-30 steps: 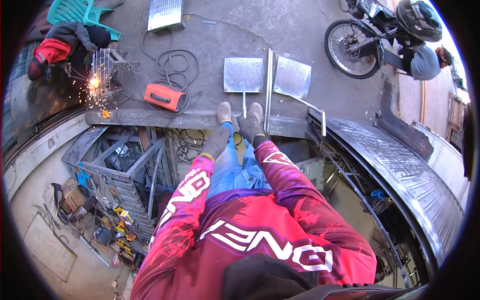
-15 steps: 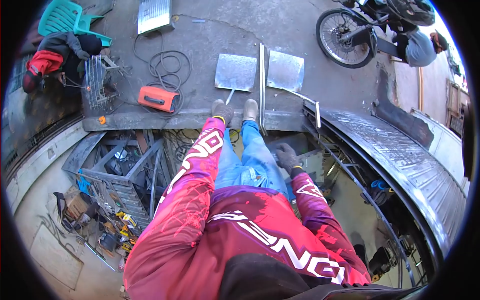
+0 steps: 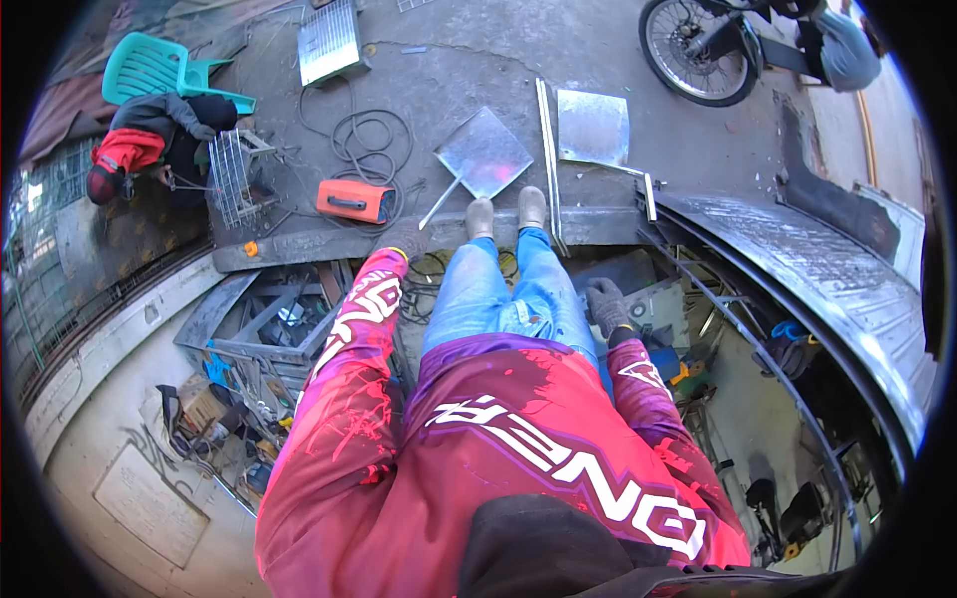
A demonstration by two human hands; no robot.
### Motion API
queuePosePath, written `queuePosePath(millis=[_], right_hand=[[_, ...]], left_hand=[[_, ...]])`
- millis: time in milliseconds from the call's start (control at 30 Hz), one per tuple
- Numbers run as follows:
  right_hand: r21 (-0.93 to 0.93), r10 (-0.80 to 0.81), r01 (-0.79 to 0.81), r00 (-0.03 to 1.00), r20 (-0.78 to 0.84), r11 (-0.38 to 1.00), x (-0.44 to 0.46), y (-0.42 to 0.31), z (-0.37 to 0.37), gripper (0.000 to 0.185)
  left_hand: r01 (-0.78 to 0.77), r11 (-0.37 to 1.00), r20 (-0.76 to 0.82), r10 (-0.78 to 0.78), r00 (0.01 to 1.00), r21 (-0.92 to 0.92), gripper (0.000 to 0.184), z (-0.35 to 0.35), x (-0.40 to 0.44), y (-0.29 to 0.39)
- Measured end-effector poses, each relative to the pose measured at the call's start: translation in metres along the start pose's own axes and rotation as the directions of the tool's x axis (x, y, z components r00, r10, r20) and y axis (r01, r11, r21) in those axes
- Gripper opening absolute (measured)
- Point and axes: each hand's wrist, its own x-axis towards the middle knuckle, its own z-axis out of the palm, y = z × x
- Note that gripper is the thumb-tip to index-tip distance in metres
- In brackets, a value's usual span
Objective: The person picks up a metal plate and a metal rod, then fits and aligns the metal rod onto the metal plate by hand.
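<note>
My left hand point(image 3: 409, 241), in a dark glove, is closed around the lower end of a thin handle. That handle runs up to a square metal plate point(image 3: 484, 152), which lies turned like a diamond on the ground beyond my shoes. Beside my right thigh, my gloved right hand point(image 3: 605, 305) hangs away from the plates; its fingers are too small to read clearly. A second metal plate point(image 3: 593, 127) with a bent handle lies to the right, past two long thin metal strips point(image 3: 550, 164).
A red-orange machine point(image 3: 354, 201) with coiled cable sits left of the plates. At the far left a person point(image 3: 140, 145) crouches by a metal grid point(image 3: 231, 179) and a green chair point(image 3: 145, 68). A motorcycle point(image 3: 698, 50) and another person point(image 3: 847, 55) are at upper right.
The handle has passed from my right hand to my left, which moved left, turning the plate diagonally. My right hand has drawn back beside my thigh. The sparks by the crouching person are gone.
</note>
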Motion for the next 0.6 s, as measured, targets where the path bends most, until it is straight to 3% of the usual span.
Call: queuePosePath(millis=[33, 100, 200, 333, 400, 500, 600], right_hand=[[0.01, 0.005, -0.005, 1.0, -0.01, 1.0, -0.005, -0.011, 0.003, 0.024], [0.2, 0.003, -0.005, 1.0, 0.01, 0.98, -0.012, -0.021, 0.01, 0.023], [0.277, 0.013, 0.002, 0.999, -0.052, 0.961, -0.043, -0.041, 0.014, 0.022], [0.299, 0.037, -0.006, 0.995, -0.096, 0.954, -0.06, -0.003, 0.036, 0.023], [0.287, 0.205, -0.171, 0.974, -0.093, 0.943, -0.077, 0.013, 0.045, 0.023], [0.284, 0.256, -0.214, 0.959, -0.12, 0.935, -0.087, 0.045, 0.057, 0.025], [0.296, 0.255, -0.211, 0.959, -0.12, 0.932, -0.094, 0.048, 0.064, 0.026]], left_hand=[[-0.003, 0.999, 0.078, -0.001, 0.997, 0.053, 0.044, -0.014, -0.002, 0.005], [0.043, 0.996, 0.065, -0.048, 0.997, 0.076, 0.046, -0.033, -0.012, 0.018], [0.049, 0.983, 0.066, -0.061, 0.996, 0.174, 0.043, -0.024, 0.019, -0.01], [0.029, 0.949, 0.069, -0.053, 0.996, 0.314, 0.042, -0.052, 0.018, -0.003], [-0.003, 0.94, 0.098, -0.033, 0.995, 0.342, 0.042, -0.059, 0.023, -0.007], [-0.013, 0.931, 0.11, -0.029, 0.994, 0.364, 0.041, -0.064, 0.046, -0.007], [0.135, 0.89, 0.014, -0.157, 0.988, 0.437, 0.042, -0.071, 0.078, -0.017]])
